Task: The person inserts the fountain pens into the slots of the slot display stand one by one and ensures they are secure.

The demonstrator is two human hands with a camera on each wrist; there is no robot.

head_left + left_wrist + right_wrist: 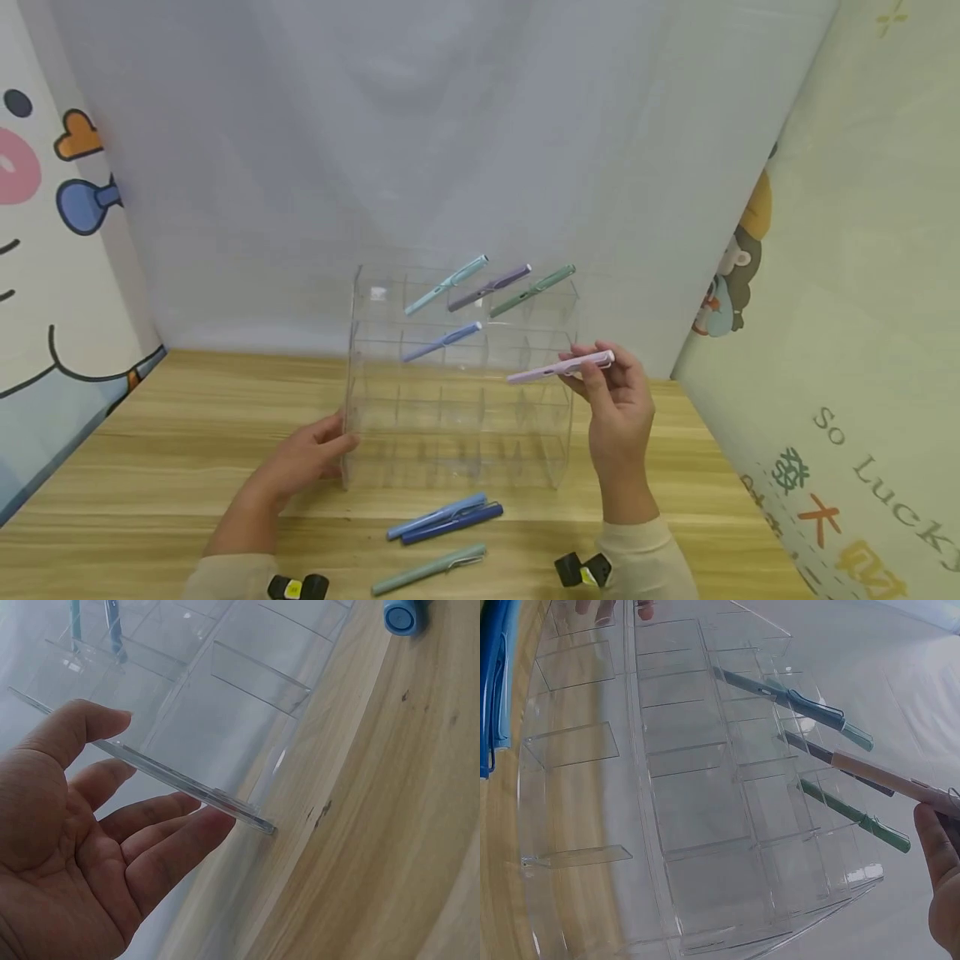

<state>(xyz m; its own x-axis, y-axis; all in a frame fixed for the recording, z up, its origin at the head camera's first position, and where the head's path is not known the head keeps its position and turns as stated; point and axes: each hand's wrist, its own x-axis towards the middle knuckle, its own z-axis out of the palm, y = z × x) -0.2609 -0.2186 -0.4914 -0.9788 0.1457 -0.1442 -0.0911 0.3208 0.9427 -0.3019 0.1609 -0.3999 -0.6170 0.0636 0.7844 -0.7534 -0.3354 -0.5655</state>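
A clear acrylic pen rack (348, 375) with several tiers of compartments stands on the table. My left hand (296, 462) holds its left side panel (187, 786), thumb on the inner side and fingers along the outside. Between thumb and fingers of my right hand (624, 417) is a lilac pen (534, 373), tilted, white end up, over the rack's right part. In the top tier lean a pale blue pen (450, 283), a purple pen (489, 288) and a green pen (534, 290). One tier lower, a blue pen (442, 342) leans.
In front of the rack lie a light blue pen (427, 521) and a dark blue pen (453, 525) side by side. A pale green pen (429, 570) lies nearer me. Behind the table (187, 417) hangs a white curtain (300, 167); printed panels flank both sides.
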